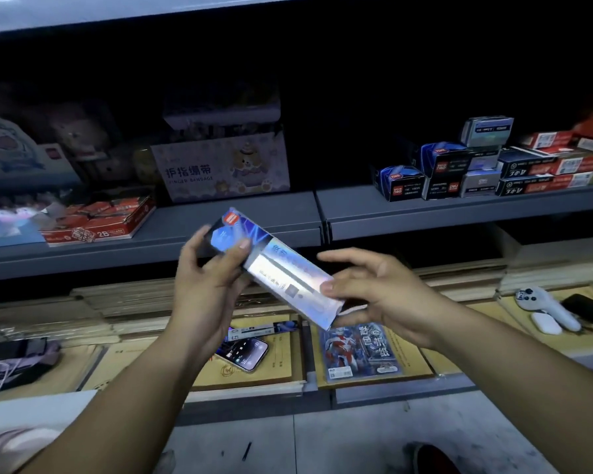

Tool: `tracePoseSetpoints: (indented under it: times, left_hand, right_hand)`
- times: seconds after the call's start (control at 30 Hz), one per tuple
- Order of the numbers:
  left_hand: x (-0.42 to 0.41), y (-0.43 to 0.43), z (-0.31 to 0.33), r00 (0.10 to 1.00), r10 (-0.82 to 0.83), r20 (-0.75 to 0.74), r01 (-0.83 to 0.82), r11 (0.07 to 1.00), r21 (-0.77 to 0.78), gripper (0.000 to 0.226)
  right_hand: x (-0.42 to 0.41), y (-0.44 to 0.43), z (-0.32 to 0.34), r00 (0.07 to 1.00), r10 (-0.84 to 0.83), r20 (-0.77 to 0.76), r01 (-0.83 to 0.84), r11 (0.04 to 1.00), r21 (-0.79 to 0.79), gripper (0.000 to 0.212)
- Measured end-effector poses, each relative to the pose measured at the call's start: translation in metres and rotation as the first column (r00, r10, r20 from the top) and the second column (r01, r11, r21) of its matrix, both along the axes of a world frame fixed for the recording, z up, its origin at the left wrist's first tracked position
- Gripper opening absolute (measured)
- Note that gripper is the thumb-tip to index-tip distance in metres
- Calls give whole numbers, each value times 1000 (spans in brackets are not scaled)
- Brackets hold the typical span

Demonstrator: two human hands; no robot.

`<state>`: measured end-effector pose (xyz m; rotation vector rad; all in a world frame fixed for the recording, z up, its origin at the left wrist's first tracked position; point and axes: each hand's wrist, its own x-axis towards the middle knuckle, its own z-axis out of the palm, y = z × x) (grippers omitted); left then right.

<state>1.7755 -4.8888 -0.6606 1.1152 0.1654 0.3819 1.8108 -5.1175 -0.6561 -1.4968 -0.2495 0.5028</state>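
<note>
A long, shiny blue and silver box (274, 265) with a red logo hangs tilted in front of the shelves, its upper end at the left. My left hand (209, 285) grips that upper end, thumb on the front and fingers behind. My right hand (370, 295) holds the lower right end, where a flap looks open, thumb on the front face. Similar blue and black boxes (439, 169) are stacked on the middle shelf at the right.
A phone (245, 352) with its screen lit and a hero card pack (360, 354) lie on stacked brown envelopes on the bottom shelf. A finger bandage carton (223, 169) and a red 2B box (100, 220) stand on the middle shelf. A white handheld device (545, 306) lies at the right.
</note>
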Motion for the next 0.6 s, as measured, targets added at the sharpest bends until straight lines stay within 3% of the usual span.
tracePoseSetpoints:
  times: [0.07,0.13,0.23,0.33,0.47,0.6]
  left_hand:
    - [-3,-12,3,998,-65,24,60,982,177,110]
    - [-3,-23,4,986,-165,10,153,932,330,121]
    - [-8,-39,1,952,-303,-44,289,840,458,107]
    - [-11,-48,-3,941,-329,-74,323,813,486,95]
    - [-11,-50,-2,965,-260,-42,245,827,505,88]
    - [-10,-54,1,983,-172,61,110,825,554,84]
  right_hand:
    - [-4,5,-1,999,43,0,-43,999,34,48]
    - [-6,11,-1,1000,12,-1,-12,993,114,47]
    - [-5,14,-2,990,-139,16,131,962,238,39]
    - [0,9,-2,974,-227,22,211,935,286,30]
    - [-1,5,-2,959,-243,146,214,959,185,27]
    - [-1,1,4,891,-261,371,261,964,52,34]
